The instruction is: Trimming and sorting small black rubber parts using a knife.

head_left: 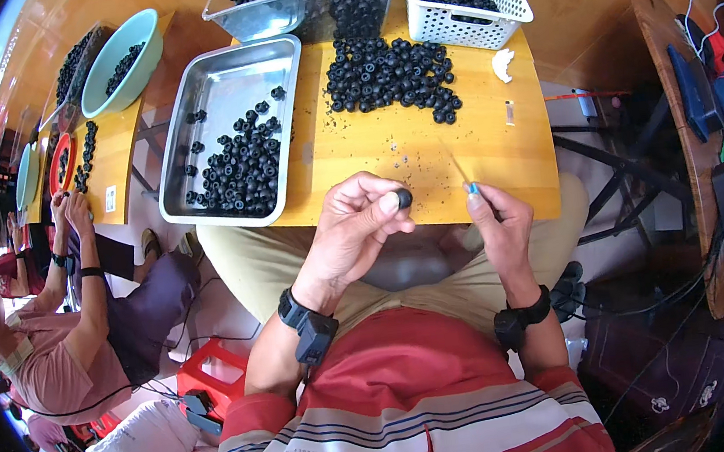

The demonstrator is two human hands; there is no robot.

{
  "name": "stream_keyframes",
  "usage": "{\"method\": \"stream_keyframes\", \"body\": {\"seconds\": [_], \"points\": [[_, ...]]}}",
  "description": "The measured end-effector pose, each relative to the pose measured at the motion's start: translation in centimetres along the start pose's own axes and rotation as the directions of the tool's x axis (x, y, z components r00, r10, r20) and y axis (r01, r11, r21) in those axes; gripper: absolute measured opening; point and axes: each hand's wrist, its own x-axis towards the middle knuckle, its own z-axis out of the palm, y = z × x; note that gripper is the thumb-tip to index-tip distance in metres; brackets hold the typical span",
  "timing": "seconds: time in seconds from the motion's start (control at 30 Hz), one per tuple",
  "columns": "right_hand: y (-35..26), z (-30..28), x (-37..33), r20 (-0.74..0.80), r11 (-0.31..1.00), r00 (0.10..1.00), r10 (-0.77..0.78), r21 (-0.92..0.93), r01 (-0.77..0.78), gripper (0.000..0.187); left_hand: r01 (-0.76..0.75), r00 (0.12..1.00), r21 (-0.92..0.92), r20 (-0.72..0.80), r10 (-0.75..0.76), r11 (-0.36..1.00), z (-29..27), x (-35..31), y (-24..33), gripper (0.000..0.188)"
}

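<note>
shirt (pixel 407 358) foremost, left hand (pixel 352 227) pinched a bead (pixel 405 198), likely light, firm, side-held; right hand (pixel 501 222) gripped a stick (pixel 459 168) by table's near edge (pixel 544 207)!

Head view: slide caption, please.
Left hand pinches a small black part, right hand a thin tool, at a yellow table with a metal tray.

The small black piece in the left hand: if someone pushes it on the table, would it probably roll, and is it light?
The small black piece would probably roll, as its outline looks rounded. It is likely light, since it is small and the left hand holds it by the fingertips.
</note>
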Motion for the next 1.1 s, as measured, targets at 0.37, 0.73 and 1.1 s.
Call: {"method": "stream_keyframes", "body": {"seconds": [0.37, 0.73, 1.1], "points": [[0.1, 0.2, -0.6, 0.061, 0.999, 0.998, 0.022, 0.030, -0.024, 0.034, -0.175, 0.800, 0.861, -0.158, 0.579, 0.477, -1.6, -3.1, 5.8, 0.015], [1.1, -0.3, -0.6, -0.008, 0.999, 1.000, 0.022, 0.038, -0.022, 0.032, -0.097, 0.773, 0.941, 0.277, 0.571, -0.325, -1.2, -1.2, 6.3, 0.021], [1.8, -2.8, -1.8, -0.070, 0.990, 0.989, 0.132, 0.056, -0.128, 0.029, -0.234, 0.916, 0.935, 0.304, 0.262, -0.266, 1.0, 10.0, -2.1, 0.021]]}}
